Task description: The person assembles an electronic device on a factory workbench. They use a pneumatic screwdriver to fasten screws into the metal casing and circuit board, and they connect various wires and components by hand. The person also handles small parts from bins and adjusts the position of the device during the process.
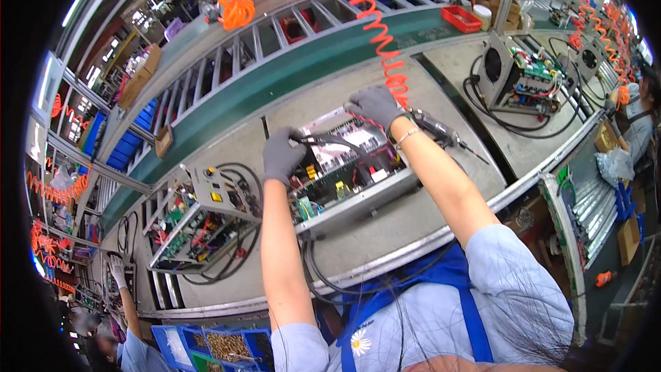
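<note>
An open metal chassis (351, 200) with circuit boards, yellow parts and wiring lies on the grey bench before me. My left hand (283, 156), in a grey glove, is over its left end, thumb and fingers closed on a black cable (337, 139) that runs across the inside. Above the far right edge is my right hand (375, 106), also gloved, with its fingers curled down; what they grip is hidden. Thin red wires (366, 121) show just below those fingers. Close to the right wrist, a power screwdriver (441, 129) rests with its bit pointing right.
Another open unit (206, 213) with black cables stands at left, and a further one (527, 76) at far right. An orange coiled hose (375, 27) hangs beyond my right hand. Blue bins of small parts (227, 346) sit at lower left. Co-workers (640, 117) are at both sides.
</note>
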Demonstrator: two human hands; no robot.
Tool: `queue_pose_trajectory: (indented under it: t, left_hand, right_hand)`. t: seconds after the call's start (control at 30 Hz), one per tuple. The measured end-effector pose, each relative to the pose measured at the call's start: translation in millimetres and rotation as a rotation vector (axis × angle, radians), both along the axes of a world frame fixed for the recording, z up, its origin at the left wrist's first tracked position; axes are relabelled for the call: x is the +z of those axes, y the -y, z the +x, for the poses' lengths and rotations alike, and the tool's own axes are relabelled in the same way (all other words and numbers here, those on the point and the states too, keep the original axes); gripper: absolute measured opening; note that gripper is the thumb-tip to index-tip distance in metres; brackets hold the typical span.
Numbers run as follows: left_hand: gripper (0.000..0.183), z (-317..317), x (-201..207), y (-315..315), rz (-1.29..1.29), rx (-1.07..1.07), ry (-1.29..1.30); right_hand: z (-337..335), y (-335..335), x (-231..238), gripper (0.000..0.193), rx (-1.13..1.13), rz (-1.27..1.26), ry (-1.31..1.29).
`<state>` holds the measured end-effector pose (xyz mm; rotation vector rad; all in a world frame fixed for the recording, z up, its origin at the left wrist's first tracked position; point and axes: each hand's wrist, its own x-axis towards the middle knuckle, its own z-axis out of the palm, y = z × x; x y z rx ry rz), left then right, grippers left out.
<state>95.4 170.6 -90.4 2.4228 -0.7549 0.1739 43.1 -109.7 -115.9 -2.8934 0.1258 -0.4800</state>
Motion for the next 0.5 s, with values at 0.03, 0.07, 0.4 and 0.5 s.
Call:
queue_pose_trajectory:
  t: [0.03, 0.07, 0.4, 0.5]
  left_hand:
    - [0.025, 0.4, -0.5, -0.5, 0.021, -0.028, 0.046]
    - [0.025, -2.5, 2.4, 2.9, 0.015, -0.029, 0.047]
    - [0.029, -26.1, 1.4, 11.5, 0.008, -0.145, -0.039]
    - [0.032, -15.5, -4.4, 19.1, 0.041, -0.144, -0.139]
  right_hand:
    - [-8.8, -1.7, -3.1, 0.043, -0.005, -0.004, 0.003]
    - [-12.5, -0.2, -2.3, 0.043, -0.014, -0.010, 0.007]
    - [-124.4, 1.9, 103.9, 0.036, -0.035, 0.454, -0.033]
    - [-198.7, 1.0, 198.9, 0.036, 0.046, 0.515, 0.206]
